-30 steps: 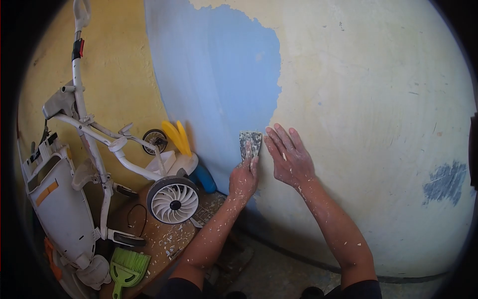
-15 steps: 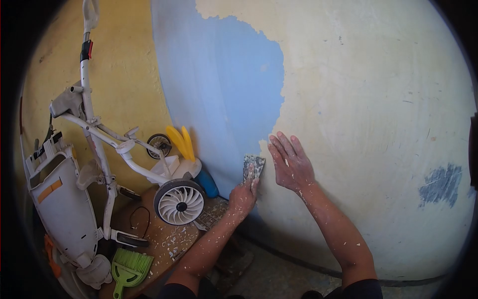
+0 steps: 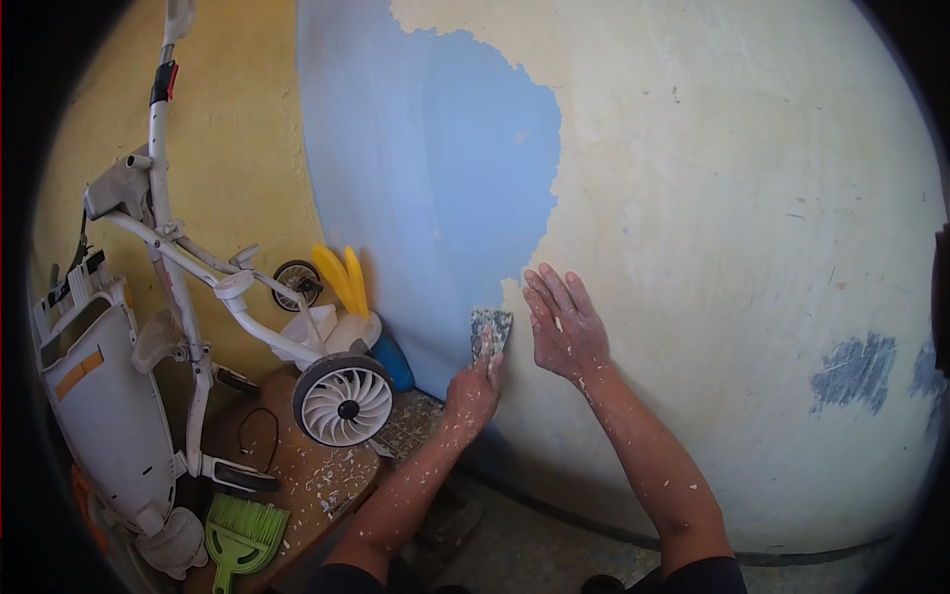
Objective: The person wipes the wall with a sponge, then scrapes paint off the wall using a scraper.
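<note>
The wall [image 3: 712, 198] showed a broad blue patch [image 3: 495, 148] at left, cream paint [image 3: 643, 267] covering the right; at their border, the left hand [image 3: 470, 396] gripped a scraper [image 3: 489, 323], the right hand's [image 3: 572, 337] fingers slightly spread.

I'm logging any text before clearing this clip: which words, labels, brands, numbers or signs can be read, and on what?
None can be read in this view.
Orange strip on the pale panel: no lettering made out.
Large wheel: no brand or number legible.
Scraper: blade speckled, no maker's mark discernible.
Grey patch on the wall: rough strokes, no legible words.
</note>
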The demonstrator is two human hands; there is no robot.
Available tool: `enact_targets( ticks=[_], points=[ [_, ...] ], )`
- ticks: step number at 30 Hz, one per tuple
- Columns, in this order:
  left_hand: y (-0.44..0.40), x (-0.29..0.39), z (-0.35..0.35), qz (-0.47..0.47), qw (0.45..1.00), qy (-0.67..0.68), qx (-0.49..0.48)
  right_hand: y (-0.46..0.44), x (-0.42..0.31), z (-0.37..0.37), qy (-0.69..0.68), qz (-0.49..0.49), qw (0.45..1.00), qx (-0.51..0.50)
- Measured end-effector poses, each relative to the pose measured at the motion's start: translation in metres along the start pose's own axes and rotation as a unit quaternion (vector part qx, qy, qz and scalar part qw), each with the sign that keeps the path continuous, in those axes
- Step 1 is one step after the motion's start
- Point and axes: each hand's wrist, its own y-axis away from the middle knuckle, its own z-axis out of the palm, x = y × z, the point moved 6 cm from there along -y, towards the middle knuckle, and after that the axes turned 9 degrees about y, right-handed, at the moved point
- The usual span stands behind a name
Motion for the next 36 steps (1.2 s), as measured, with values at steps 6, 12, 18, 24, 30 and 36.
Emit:
enact_targets(
  ticks=[6,12,18,24,30,36],
  points=[
    [-0.024,0.000,-0.004,-0.006,0.999,0.010,-0.031,-0.002,-0.002,0.001,0.016,-0.008,1.000,-0.007],
    [-0.003,0.019,-0.011,-0.001,0.999,0.044,-0.025,-0.004,-0.004,-0.002,-0.005,0.009,1.000,0.011],
    [-0.009,0.032,-0.006,-0.007,0.996,0.072,-0.049,-0.001,-0.003,-0.004,-0.007,0.007,1.000,0.007],
    [-0.023,0.036,-0.016,0.000,0.996,0.069,-0.054,-0.004,-0.003,-0.008,-0.022,0.004,1.000,0.014],
    [-0.036,0.059,-0.016,0.001,0.994,0.088,-0.071,-0.006,-0.005,-0.012,-0.052,-0.009,0.998,0.032],
    [-0.004,0.049,-0.033,-0.005,0.986,0.135,-0.101,0.008,-0.007,-0.049,-0.200,0.129,0.965,0.108]
  ],
)
